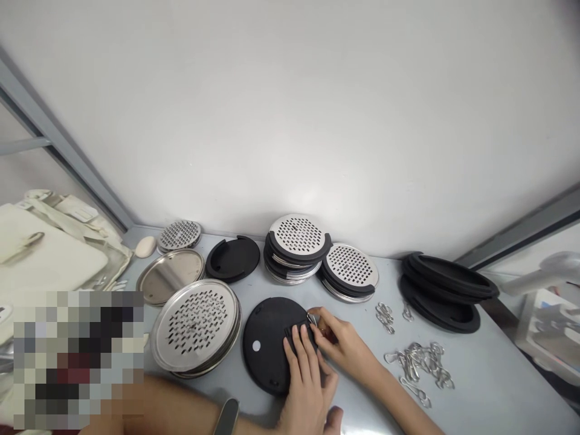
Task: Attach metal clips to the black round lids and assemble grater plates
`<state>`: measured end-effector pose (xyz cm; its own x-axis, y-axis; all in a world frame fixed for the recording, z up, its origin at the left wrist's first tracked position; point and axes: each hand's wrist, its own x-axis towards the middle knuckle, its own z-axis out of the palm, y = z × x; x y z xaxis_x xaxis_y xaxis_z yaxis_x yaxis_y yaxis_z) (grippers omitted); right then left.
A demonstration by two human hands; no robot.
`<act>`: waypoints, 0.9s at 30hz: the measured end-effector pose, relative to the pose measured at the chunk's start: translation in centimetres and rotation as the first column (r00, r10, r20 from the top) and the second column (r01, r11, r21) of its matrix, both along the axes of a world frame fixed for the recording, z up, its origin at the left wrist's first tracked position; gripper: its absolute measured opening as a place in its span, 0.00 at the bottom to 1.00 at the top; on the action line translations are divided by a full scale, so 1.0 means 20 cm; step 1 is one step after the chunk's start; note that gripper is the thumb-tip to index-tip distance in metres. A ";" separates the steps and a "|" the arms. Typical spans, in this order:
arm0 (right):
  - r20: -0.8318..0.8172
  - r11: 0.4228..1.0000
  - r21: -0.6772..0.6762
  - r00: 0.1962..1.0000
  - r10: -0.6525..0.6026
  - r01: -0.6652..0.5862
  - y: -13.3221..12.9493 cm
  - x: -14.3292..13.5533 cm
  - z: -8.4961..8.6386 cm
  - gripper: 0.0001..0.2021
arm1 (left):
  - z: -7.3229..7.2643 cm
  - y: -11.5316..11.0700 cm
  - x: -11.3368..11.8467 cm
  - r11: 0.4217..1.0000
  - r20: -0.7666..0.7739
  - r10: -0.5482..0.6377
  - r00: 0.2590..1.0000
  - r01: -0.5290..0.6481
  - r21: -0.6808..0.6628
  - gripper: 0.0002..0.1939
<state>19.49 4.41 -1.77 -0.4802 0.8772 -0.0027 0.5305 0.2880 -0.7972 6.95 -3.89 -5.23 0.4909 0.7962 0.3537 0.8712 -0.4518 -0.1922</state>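
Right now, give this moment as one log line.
left hand: resting on round matte-black disc | right hand: pinching small silver metal clip at disc's edge | nearby: loose silver metal clips, round perforated silver metal plates

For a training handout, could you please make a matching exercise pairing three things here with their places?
Things
1. Round black disc with one white dot
2. Largest tangled pile of silver metal clips
3. Smooth cream oval object

Places
A. Beside the small stack of perforated silver discs
B. Partly under the left hand
C. Right of the right forearm

Pairs: 1-B, 2-C, 3-A
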 end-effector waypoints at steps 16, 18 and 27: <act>0.005 1.000 0.007 1.000 -0.001 0.001 0.00 -0.01 0.02 0.13 | 0.06 -0.01 0.00 0.997 -0.048 0.042 0.998 -0.045 -0.063 0.33; 0.010 1.000 0.005 1.000 0.001 -0.001 0.00 -0.01 0.02 0.13 | 0.04 -0.01 0.00 0.999 -0.031 0.023 0.999 -0.024 -0.047 0.33; 0.022 1.000 0.019 1.000 -0.006 0.005 0.00 0.00 0.01 0.14 | 0.03 -0.01 0.00 0.999 -0.026 0.021 0.999 -0.022 -0.046 0.32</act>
